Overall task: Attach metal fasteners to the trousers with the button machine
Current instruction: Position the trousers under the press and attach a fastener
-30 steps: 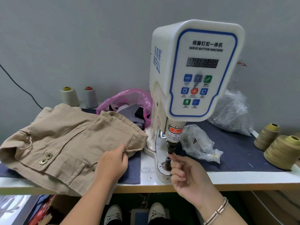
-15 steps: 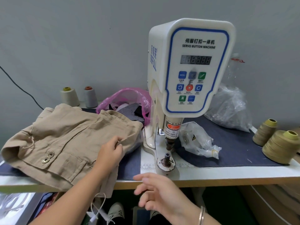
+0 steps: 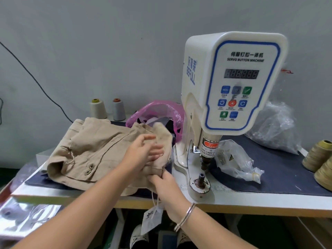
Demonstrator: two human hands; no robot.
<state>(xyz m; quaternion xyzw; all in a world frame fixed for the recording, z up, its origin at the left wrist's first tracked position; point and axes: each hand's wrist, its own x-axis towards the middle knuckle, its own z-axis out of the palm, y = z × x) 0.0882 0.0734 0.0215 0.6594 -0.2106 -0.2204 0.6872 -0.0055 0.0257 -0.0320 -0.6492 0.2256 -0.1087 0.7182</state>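
- I see two thread cones (image 3: 107,109) at the desk's (image 3: 251,198) back.
- A pink bag (image 3: 158,109) sits behind.
- Clear bags (image 3: 274,130) and olive spools (image 3: 318,155) lie right.

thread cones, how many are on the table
4: a cream cone and a grey cone by the back wall, and two olive cones at the right edge, one cut off; more may lie beyond.
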